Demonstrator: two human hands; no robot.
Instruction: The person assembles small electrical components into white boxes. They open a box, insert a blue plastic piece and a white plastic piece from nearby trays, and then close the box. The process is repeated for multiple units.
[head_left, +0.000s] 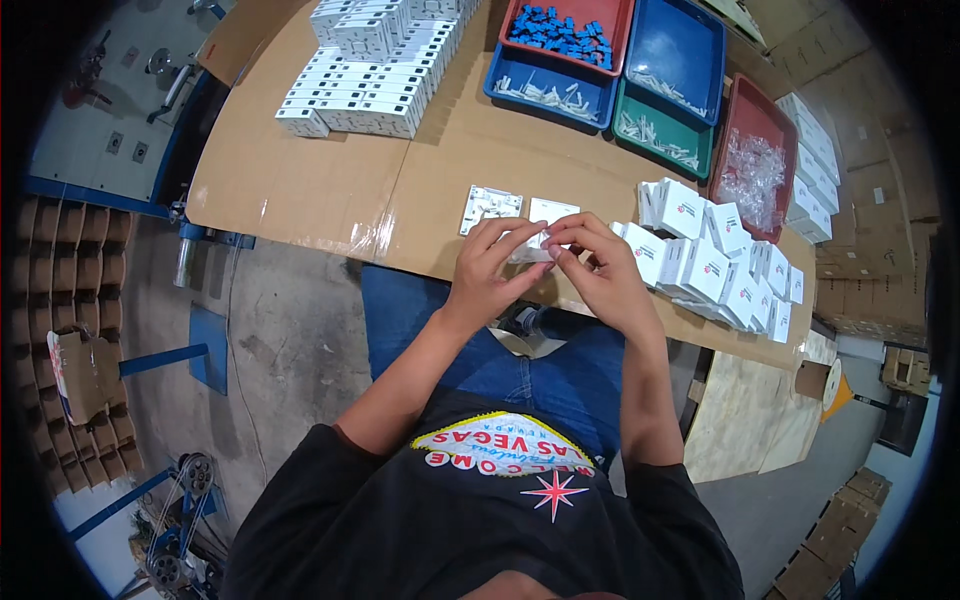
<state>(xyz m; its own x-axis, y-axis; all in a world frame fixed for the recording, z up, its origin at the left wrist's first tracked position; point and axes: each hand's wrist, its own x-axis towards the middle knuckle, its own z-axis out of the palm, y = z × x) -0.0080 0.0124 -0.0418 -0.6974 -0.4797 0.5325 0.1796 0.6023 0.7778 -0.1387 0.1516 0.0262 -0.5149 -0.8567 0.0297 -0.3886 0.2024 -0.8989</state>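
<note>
Near the table's front edge, my left hand (488, 272) and my right hand (607, 272) meet with bent fingers round a small white plastic piece (532, 250). Thumbs and fingertips of both hands press on it, and they cover much of its shape. Just beyond my fingers lies a flat white square part (552, 210), partly hidden by my right hand. To its left rests a white plastic frame (490, 208) with small details on its upper face, too small to make out.
White square pieces (705, 265) are heaped at the right. Behind stand a red tray (622, 40) of blue parts, blue (597, 122) and green (622, 145) trays of small white pieces, and a red tray (722, 190) of clear plastic bits. White boxes (370, 85) are stacked far left.
</note>
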